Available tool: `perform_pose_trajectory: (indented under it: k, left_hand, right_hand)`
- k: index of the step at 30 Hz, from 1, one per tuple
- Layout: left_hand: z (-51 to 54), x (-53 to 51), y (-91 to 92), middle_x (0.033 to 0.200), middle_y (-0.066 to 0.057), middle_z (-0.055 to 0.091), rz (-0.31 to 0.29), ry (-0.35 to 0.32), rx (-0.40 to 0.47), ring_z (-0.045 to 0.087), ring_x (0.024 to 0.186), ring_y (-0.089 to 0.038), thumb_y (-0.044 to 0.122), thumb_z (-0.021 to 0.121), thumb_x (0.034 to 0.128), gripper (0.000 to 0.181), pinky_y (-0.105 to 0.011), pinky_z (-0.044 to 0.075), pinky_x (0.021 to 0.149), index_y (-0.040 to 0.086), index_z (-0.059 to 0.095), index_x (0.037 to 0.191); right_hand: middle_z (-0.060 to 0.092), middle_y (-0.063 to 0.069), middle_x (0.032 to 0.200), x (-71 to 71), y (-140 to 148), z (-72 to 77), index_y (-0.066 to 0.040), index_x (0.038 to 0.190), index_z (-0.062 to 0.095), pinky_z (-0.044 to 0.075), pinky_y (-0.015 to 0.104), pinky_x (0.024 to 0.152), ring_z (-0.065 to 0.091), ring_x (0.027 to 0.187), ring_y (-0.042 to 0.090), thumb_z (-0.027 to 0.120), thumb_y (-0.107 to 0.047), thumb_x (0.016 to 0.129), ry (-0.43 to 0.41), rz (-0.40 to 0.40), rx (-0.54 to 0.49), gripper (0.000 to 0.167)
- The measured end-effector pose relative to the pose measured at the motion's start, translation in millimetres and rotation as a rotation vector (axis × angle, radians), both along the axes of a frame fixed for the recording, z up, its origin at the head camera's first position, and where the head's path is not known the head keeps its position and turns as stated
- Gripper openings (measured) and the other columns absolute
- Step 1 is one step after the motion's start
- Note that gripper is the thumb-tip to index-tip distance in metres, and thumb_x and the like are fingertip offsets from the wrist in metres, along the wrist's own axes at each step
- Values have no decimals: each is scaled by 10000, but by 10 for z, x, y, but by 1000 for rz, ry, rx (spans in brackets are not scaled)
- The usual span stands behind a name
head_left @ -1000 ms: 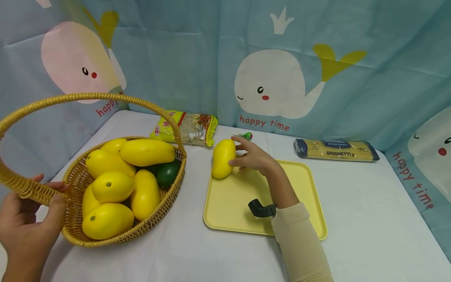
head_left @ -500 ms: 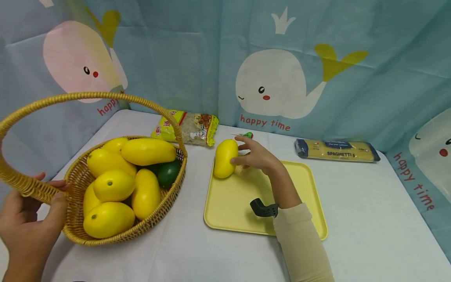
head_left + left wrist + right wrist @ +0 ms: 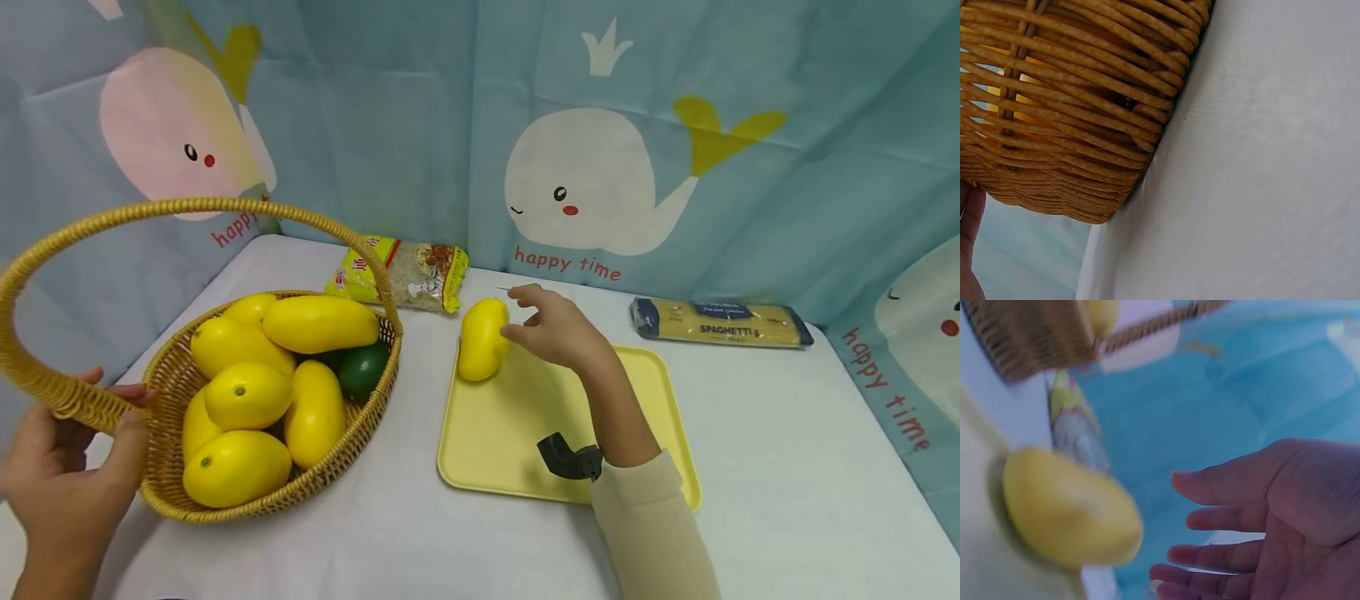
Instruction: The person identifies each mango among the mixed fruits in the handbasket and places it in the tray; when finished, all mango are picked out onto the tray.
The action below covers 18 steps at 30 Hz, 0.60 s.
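Note:
In the head view a yellow mango-shaped fruit (image 3: 483, 340) lies on the upper left corner of a yellow tray (image 3: 517, 433). My right hand (image 3: 558, 329) is just right of it, fingers apart and holding nothing; the right wrist view shows a gap between the hand (image 3: 1272, 519) and the fruit (image 3: 1072, 509). At the far left my left hand (image 3: 75, 475) grips the base of the handle of a wicker basket (image 3: 375, 417). Several yellow fruits (image 3: 236, 468) and a dark green one (image 3: 363, 371) lie in the basket.
A yellow-edged food bag (image 3: 420, 275) lies behind the basket. A spaghetti pack (image 3: 723, 323) is at the back right of the white table (image 3: 795, 458). A small green item behind the right hand is mostly hidden. A whale-print curtain (image 3: 390, 125) hangs behind.
My right hand has let go of the yellow fruit and drawn back to the right. The fruit stays on the tray's corner, and the left hand keeps its grip on the basket.

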<state>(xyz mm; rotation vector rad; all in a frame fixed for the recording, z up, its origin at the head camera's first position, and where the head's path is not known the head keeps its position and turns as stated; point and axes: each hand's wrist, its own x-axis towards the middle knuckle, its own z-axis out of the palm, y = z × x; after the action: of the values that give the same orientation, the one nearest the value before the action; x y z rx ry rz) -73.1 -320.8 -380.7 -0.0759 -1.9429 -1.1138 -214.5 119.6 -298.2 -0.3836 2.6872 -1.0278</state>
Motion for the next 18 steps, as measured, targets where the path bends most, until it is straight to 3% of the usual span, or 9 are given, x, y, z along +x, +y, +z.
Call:
perform_pose_trajectory:
  k: [5, 10, 12, 15, 18]
  left_hand:
    - [-6, 68, 9, 1148, 112, 658, 33, -60, -52, 636, 1011, 7, -104, 576, 847, 574, -117, 472, 919, 70, 556, 1393]
    - [-31, 65, -8, 1150, 125, 660, 47, -68, -52, 632, 1015, 12, -101, 585, 852, 567, -124, 465, 939, 69, 554, 1393]
    - [-39, 38, -9, 1131, 99, 672, 36, -41, -25, 640, 1000, 1, -120, 585, 839, 550, -122, 468, 932, 34, 570, 1367]
    - [-44, 13, -8, 1121, 100, 672, 26, -18, -14, 643, 993, 3, -131, 582, 832, 537, -117, 469, 923, 8, 577, 1351]
    - [-48, -7, -4, 1104, 79, 680, 28, -3, 6, 649, 979, 0, -145, 580, 824, 523, -113, 473, 913, -17, 585, 1331]
  right_hand:
    - [577, 90, 1398, 253, -241, 126, -35, 1388, 581, 525, 417, 950, 621, 1139, 284, 642, -187, 972, 149, 132, 1, 447]
    - [684, 78, 1215, 442, -623, 9, -30, 1267, 671, 550, 246, 826, 668, 993, 154, 629, -109, 974, 270, 332, -201, 306]
    - [690, 99, 1192, 478, -786, -70, -6, 1260, 665, 533, 195, 813, 657, 980, 141, 609, -81, 981, 331, 412, -281, 295]
    - [656, 115, 1266, 497, -1039, -155, 15, 1304, 626, 479, 175, 934, 622, 1097, 170, 557, -59, 999, 452, 475, -299, 322]
    - [593, 118, 1361, 472, -1273, -190, 0, 1377, 567, 338, 172, 1092, 542, 1259, 174, 503, -73, 1019, 589, 498, -199, 371]
